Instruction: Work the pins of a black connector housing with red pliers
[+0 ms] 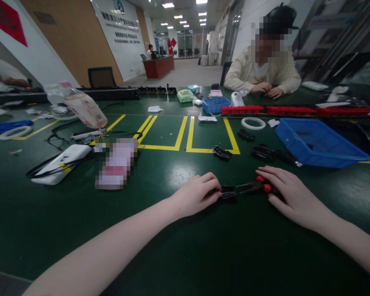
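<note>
Green worktop [185, 255], glossy, marked farther off with yellow tape [203, 150]. At the near side, the hands are apart: the left hand [200, 193] pinches one end of a small black part [228, 192]; the right hand [292, 197] is closed loosely around the red-and-black handles of the pliers [252, 188]. Plier tips point at the part's right end, apparently just short of contact.

Assessment: the part should be held firmly against the worktop, tips squared to it, fingertips clear, and squeezing pressure kept light.

Beyond, loose black pieces [222, 153] lie near the tape. Right, a blue tray [320, 142] shows one small dark speck inside, unidentified. Left, a clear bottle [84, 107] holds pale pinkish contents. Farther, a small blue basket [216, 105]; contents not determinable. At the far side, a seated co-worker [265, 76].
</note>
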Available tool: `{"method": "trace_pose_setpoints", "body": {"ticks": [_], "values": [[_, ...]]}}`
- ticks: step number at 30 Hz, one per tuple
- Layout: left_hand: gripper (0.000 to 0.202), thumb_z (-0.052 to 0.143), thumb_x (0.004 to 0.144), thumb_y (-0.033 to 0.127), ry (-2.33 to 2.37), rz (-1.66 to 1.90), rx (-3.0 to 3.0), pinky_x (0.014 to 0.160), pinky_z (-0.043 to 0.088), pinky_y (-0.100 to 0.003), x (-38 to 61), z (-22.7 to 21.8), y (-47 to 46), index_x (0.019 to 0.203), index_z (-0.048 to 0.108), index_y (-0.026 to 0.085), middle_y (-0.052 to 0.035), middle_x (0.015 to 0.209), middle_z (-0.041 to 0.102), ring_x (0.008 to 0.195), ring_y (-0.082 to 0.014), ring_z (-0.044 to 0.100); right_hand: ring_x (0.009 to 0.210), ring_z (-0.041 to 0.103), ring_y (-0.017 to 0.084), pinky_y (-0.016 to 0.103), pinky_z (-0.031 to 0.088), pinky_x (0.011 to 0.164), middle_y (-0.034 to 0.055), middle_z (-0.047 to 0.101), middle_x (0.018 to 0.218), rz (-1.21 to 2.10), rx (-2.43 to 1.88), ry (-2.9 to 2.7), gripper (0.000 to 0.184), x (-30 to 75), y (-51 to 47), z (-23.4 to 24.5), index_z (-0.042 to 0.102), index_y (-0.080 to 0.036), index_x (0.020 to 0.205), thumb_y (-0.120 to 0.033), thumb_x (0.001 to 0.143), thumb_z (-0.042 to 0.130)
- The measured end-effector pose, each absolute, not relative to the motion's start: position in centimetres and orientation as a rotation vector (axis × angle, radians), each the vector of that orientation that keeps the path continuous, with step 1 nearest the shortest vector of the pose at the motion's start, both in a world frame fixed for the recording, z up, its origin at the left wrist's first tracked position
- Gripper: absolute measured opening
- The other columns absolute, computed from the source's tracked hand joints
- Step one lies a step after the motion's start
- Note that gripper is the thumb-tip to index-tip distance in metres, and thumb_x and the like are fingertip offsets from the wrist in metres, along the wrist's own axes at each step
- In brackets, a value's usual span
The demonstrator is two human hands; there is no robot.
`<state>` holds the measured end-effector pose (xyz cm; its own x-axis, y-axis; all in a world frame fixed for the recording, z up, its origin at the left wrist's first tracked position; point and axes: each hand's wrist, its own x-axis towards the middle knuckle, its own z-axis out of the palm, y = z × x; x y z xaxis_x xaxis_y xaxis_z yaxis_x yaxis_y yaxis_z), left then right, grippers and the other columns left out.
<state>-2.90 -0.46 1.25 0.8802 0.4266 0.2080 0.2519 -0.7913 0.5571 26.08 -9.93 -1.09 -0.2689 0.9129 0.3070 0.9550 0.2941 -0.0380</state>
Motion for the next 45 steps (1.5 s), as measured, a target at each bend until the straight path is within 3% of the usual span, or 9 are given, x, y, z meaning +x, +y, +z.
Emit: {"method": "trace_pose_setpoints", "body": {"ticks": [5, 9, 14, 20, 23, 26, 34, 40, 45], "values": [[0.008, 0.053, 0.09, 0.021, 0.506, 0.446, 2.564, 0.075, 0.049, -0.027, -3.0, 1.3, -0.6, 0.094, 0.057, 0.015, -0.0034, 0.106, 0.053, 0.083, -0.0124, 0.055, 0.11, 0.053, 0.029, 0.049, 0.046, 0.09, 0.0137, 0.057, 0.116, -0.209, -1.61, -2.389, 0.04, 26.6, -7.5, -0.6, 0.054, -0.018, 0.113, -0.046, 0.084, 0.052], [0.009, 0.053, 0.09, 0.024, 0.517, 0.48, 2.633, 0.073, 0.048, -0.027, -3.1, 1.1, -0.6, 0.094, 0.057, 0.017, -0.0028, 0.105, 0.053, 0.082, -0.0123, 0.054, 0.09, 0.06, 0.026, 0.04, 0.051, 0.073, 0.0134, 0.062, 0.096, -0.284, -1.339, -2.536, 0.036, 26.7, -4.7, 0.2, 0.058, -0.015, 0.096, -0.048, 0.084, 0.051], [0.013, 0.052, 0.09, 0.028, 0.531, 0.481, 2.691, 0.074, 0.046, -0.028, -3.1, 1.3, -0.8, 0.096, 0.056, 0.018, -0.0035, 0.101, 0.055, 0.088, -0.0161, 0.052, 0.076, 0.059, 0.021, 0.035, 0.049, 0.067, 0.0108, 0.064, 0.086, -0.315, -1.218, -2.546, 0.031, 26.2, -3.4, 0.6, 0.058, -0.016, 0.086, -0.04, 0.091, 0.04], [0.062, 0.067, 0.075, 0.053, 0.602, 0.429, 2.71, 0.091, 0.042, -0.04, -2.7, 1.3, -1.0, 0.122, 0.045, 0.018, -0.008, 0.122, 0.051, 0.108, -0.0241, 0.049, 0.09, 0.06, 0.024, 0.039, 0.048, 0.078, 0.0113, 0.066, 0.09, -0.38, -1.212, -2.39, 0.029, 26.8, -3.9, 0.0, 0.058, -0.017, 0.089, -0.035, 0.091, 0.035], [0.044, 0.064, 0.081, 0.046, 0.614, 0.379, 2.706, 0.089, 0.042, -0.038, -2.6, 1.2, -0.8, 0.114, 0.051, 0.02, -0.006, 0.119, 0.052, 0.106, -0.0228, 0.048, 0.099, 0.059, 0.025, 0.041, 0.047, 0.083, 0.0113, 0.066, 0.094, -0.384, -1.274, -2.269, 0.029, 26.6, -3.9, -0.2, 0.057, -0.018, 0.092, -0.028, 0.093, 0.031], [0.033, 0.061, 0.084, 0.04, 0.585, 0.384, 2.675, 0.087, 0.043, -0.035, -2.8, 1.2, -0.5, 0.111, 0.055, 0.021, -0.0041, 0.113, 0.053, 0.103, -0.0204, 0.049, 0.092, 0.059, 0.023, 0.041, 0.046, 0.081, 0.0093, 0.066, 0.091, -0.332, -1.321, -2.205, 0.03, 24.9, -3.8, -0.3, 0.057, -0.018, 0.091, -0.022, 0.093, 0.027], [0.034, 0.062, 0.082, 0.045, 0.51, 0.339, 2.694, 0.073, 0.044, -0.03, -2.8, 0.9, -0.2, 0.1, 0.054, 0.017, -0.0032, 0.094, 0.057, 0.084, -0.0181, 0.054, 0.077, 0.053, 0.018, 0.033, 0.046, 0.07, 0.0058, 0.061, 0.077, -0.076, -1.173, -2.316, 0.023, 20.5, -3.8, -0.1, 0.054, -0.019, 0.079, -0.02, 0.092, 0.035], [0.036, 0.058, 0.086, 0.04, 0.436, 0.292, 2.74, 0.078, 0.043, -0.03, -2.7, 1.1, -0.3, 0.112, 0.051, 0.017, -0.0038, 0.1, 0.061, 0.09, -0.0184, 0.057, 0.075, 0.056, 0.016, 0.031, 0.047, 0.066, 0.0068, 0.061, 0.08, -0.079, -1.09, -2.315, 0.022, 21.3, -4.2, 0.0, 0.054, -0.019, 0.08, -0.018, 0.091, 0.035], [0.031, 0.058, 0.083, 0.042, 0.45, 0.291, 2.796, 0.071, 0.042, -0.028, -2.7, 1.1, -0.3, 0.099, 0.052, 0.016, -0.002, 0.09, 0.061, 0.081, -0.0174, 0.057, 0.074, 0.057, 0.016, 0.03, 0.047, 0.065, 0.0079, 0.061, 0.082, -0.15, -1.07, -2.342, 0.023, 21.4, -4.3, 0.1, 0.055, -0.018, 0.08, -0.017, 0.091, 0.035]]}}
